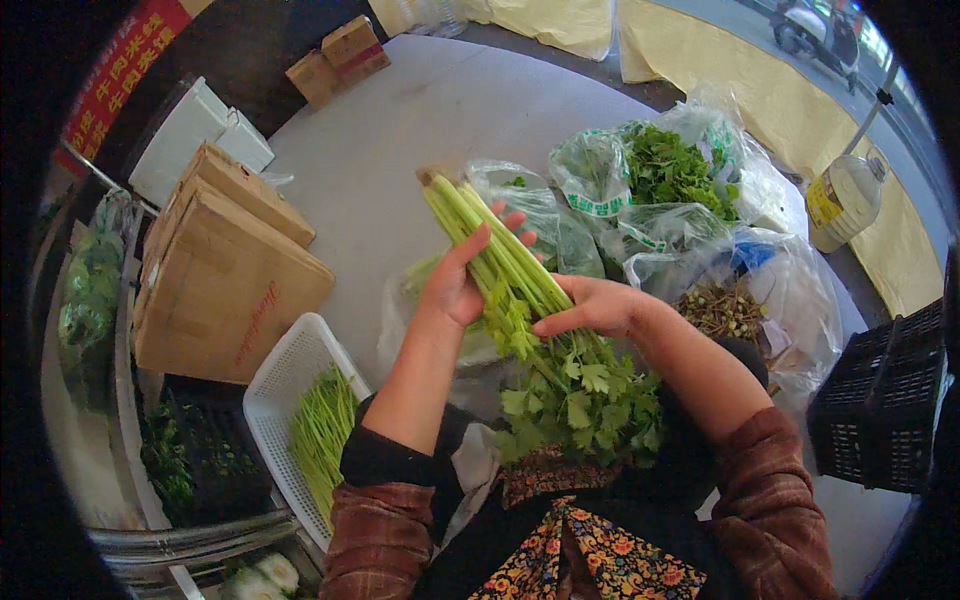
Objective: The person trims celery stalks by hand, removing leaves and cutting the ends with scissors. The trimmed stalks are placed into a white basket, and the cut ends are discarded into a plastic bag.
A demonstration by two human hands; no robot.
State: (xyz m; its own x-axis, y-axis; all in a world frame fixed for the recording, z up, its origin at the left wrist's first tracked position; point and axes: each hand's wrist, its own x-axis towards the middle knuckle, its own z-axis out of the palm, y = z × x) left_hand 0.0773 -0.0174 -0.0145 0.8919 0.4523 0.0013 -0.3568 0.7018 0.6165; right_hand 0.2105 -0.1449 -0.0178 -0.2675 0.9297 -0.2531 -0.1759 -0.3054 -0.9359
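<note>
A bunch of leafy celery (517,262) lies across both of my hands, root end up and to the left, leaves hanging down over my lap. My left hand (461,281) is wrapped around the upper stalks, its thumb in front and its fingertips showing behind. Lower down, my right hand (600,304) grips the stalks from the right, with the thumb across them. Beneath my left forearm, a clear plastic bag (394,315) with pale green stalks is partly hidden.
A white plastic basket (259,397) of thin green stalks (326,424) stands left, by cardboard boxes (232,277). Plastic bags (592,169) with leafy greens (667,169) lie right, near a bag of trimmings (724,311). Beyond are a black crate (877,405) and an oil jug (844,202).
</note>
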